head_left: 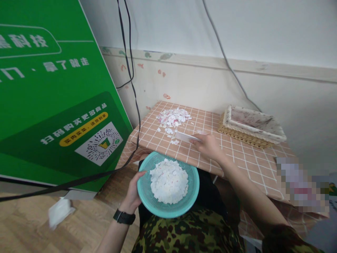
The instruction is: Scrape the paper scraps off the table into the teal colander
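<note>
Checked table: scraps at the far left, basin at the near edge

White wall bounded the far side, and a green cabinet stood left. A black strap crossed before the table's left corner. You had the paper scraps piled near the far left, with loose bits trailing toward you; cloth stretched between them and the basket at the right.

Your left hand gripped the left rim of the basin over your lap, thumb on top, other fingers mostly hidden; whether it touched the table could not be told. Inside sat a white heap. Your right arm reached forward and left, and your right hand pinched a card, fingers closed, its free end beside the loose bits.
</note>
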Motion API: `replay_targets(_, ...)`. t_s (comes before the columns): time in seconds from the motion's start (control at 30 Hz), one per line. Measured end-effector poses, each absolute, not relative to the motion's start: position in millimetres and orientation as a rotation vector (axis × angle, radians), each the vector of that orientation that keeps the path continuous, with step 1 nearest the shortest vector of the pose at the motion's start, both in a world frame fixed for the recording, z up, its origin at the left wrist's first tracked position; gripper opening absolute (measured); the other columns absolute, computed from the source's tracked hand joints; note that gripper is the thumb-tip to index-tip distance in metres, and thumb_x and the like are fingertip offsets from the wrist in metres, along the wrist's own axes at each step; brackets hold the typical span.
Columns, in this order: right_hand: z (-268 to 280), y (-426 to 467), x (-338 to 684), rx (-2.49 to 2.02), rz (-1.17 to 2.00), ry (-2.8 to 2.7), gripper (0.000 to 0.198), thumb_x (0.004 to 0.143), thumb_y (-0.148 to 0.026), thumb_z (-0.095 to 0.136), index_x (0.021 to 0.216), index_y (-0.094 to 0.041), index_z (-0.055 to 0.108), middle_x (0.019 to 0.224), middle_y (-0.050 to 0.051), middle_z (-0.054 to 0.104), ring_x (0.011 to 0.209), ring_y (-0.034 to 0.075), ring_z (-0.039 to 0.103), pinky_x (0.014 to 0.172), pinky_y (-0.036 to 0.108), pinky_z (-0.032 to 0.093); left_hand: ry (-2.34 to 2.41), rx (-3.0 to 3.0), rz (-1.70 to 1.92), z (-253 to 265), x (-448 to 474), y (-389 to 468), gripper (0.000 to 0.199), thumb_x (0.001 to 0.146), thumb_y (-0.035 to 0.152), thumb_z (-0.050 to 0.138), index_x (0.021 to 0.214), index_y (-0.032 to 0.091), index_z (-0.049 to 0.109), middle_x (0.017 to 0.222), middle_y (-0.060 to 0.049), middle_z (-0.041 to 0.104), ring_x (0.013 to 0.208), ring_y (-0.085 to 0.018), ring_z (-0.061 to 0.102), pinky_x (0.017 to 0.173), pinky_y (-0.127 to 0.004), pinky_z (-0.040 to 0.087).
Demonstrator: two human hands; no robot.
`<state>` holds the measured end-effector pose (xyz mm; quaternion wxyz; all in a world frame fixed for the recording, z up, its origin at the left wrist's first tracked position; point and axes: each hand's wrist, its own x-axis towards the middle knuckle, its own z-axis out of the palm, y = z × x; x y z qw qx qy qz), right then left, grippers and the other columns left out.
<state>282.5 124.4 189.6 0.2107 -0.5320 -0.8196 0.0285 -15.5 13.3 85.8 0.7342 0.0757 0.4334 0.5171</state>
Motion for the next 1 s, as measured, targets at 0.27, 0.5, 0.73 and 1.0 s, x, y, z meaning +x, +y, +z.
replay_targets(0.27, 184.4, 123.3, 278.3, -1.522, 0.092, -2.256, 0.025, 0.087, -0.034, 0.046, 0.088, -0.022, 0.068, 0.071, 0.005, 0.068, 0.065, 0.018, 0.059, 0.061, 0.028, 0.037, 0.958, 0.161, 1.137, 87.3, -14.8, 14.0, 0.015, 0.073, 0.019, 0.061, 0.081, 0.009, 0.069, 0.075, -0.012, 0.074, 0.071, -0.026, 0.069, 0.072, -0.038, 0.054)
replay_targets(0.5, 185.9, 128.3, 274.8, -1.532, 0.039, -2.281, 0.024, 0.087, -0.034, 0.046, 0.09, -0.022, 0.066, 0.07, 0.005, 0.068, 0.063, 0.018, 0.059, 0.059, 0.027, 0.036, 0.956, 0.143, 1.132, 86.0, -15.5, 13.2, 0.016, 0.072, 0.019, 0.062, 0.083, 0.009, 0.069, 0.072, -0.011, 0.074, 0.07, -0.026, 0.069, 0.072, -0.038, 0.054)
replay_targets(0.73, 187.7, 134.2, 270.2, -1.524, 0.046, -2.295, 0.025, 0.087, -0.033, 0.045, 0.094, -0.022, 0.067, 0.07, 0.005, 0.068, 0.062, 0.018, 0.059, 0.058, 0.026, 0.036, 0.958, 0.124, 1.153, 83.1, -17.7, 13.6, 0.012, 0.071, 0.017, 0.062, 0.079, 0.01, 0.068, 0.071, -0.009, 0.073, 0.066, -0.023, 0.068, 0.067, -0.035, 0.054)
replay_targets(1.0, 193.9, 124.4, 273.2, -1.409, 0.183, -2.322, 0.022, 0.086, -0.03, 0.048, 0.093, -0.023, 0.068, 0.073, 0.003, 0.069, 0.061, 0.016, 0.058, 0.057, 0.026, 0.035, 0.965, 0.169, 1.15, 84.4, -18.1, 12.6, 0.013, 0.073, 0.02, 0.062, 0.077, 0.009, 0.069, 0.071, -0.01, 0.073, 0.063, -0.022, 0.067, 0.067, -0.035, 0.054)
